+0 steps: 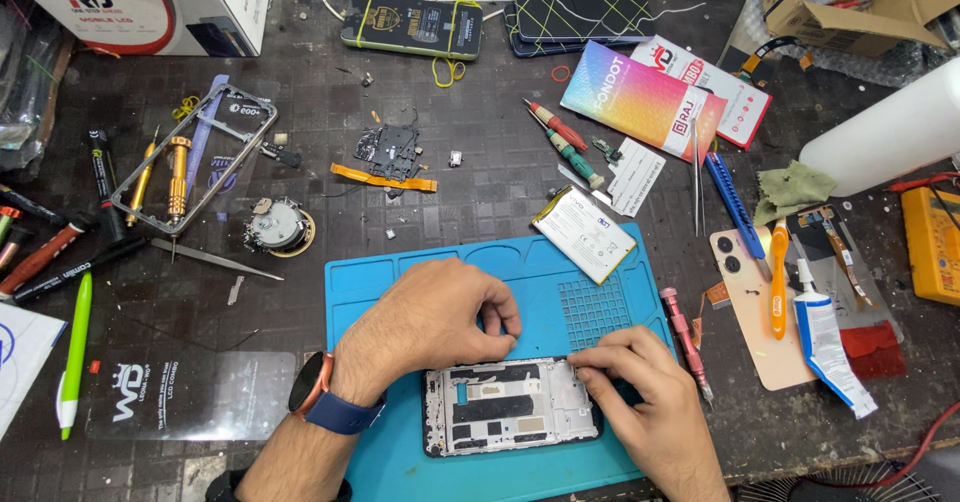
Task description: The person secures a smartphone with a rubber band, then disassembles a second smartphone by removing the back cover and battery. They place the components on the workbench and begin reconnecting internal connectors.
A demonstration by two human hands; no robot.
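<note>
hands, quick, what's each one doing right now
Left hand: fingers curled, pinched above the top edge of the opened phone; what it pinches cannot be told.
Right hand: fingertips pressed on the phone's upper right corner, not gripping it.

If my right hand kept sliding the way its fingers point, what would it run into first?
The right hand points left along the top edge of the opened phone frame. Going straight on, its fingertips would probably meet the left hand first, whose fingers are pinched just above that edge. Depth is unclear.
</note>
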